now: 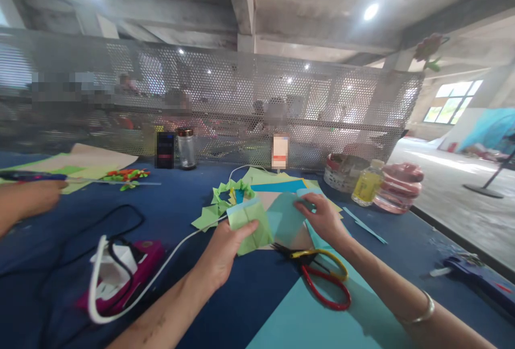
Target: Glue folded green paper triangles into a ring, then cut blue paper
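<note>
My left hand [227,247] pinches a folded light green paper piece [250,225], with the thumb lying on top of it. My right hand [322,217] has its fingers bent around the edge of a light blue sheet of paper [284,212]; the exact contact of the fingertips is hard to make out. Between my forearms lie scissors [308,257] with one yellow and one red handle, partly on a large light blue sheet [306,314]. Just beyond my left hand is a ring of cut green paper leaves [219,194].
Another person's hand [40,196] holds a long thin tool at left. A magenta power strip [148,257] with cables lies nearby. Along the back stand a glass bottle [186,150], phone [280,150], tape roll [341,172] and yellow liquid bottle [368,183]. A glue gun [480,279] lies right.
</note>
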The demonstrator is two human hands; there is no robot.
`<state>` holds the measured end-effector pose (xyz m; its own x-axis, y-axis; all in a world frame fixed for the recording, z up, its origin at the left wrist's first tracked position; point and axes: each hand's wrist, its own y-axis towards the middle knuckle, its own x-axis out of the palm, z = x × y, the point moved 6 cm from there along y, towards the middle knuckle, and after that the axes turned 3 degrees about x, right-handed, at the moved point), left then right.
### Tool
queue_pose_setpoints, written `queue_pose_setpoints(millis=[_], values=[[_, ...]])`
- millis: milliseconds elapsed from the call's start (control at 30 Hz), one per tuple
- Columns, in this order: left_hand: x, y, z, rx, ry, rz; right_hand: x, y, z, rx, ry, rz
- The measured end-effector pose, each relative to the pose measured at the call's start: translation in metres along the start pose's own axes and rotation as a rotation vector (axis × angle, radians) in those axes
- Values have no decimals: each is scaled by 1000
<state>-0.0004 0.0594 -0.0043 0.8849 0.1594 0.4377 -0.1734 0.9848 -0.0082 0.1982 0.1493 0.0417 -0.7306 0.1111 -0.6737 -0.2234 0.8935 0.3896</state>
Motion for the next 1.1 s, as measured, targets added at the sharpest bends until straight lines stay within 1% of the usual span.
queue_pose_setpoints(millis=[33,100,167,267,400,567,633,733,800,967,1100], values=[[1,-1,0,0,0,-10,-4,-1,-1,20,61,45],[2,-2,0,-16,-2,-20,-8,-5,-3,60,196,77],[2,-2,0,-29,-1,-19,-5,-10,-6,96,330,62],[2,-2,1,-6,1,-20,3,-17,-11,143,501,19],[1,-1,4,37,3,-17,11,-24,-18,189,649,-29],[4,-1,0,10,61,-86,18,-31,-22,220,703,-75],[2,0,0,20,92,-60,23,-34,-23,216,716,-99],[-5,1,3,73,128,25,28,-37,-25,193,743,-135],[-8,2,5,95,127,53,30,-38,-26,184,754,-155],[-3,2,3,72,58,-20,28,-39,-30,142,766,-178],[0,0,2,57,87,-29,29,-41,-33,167,782,-240]])
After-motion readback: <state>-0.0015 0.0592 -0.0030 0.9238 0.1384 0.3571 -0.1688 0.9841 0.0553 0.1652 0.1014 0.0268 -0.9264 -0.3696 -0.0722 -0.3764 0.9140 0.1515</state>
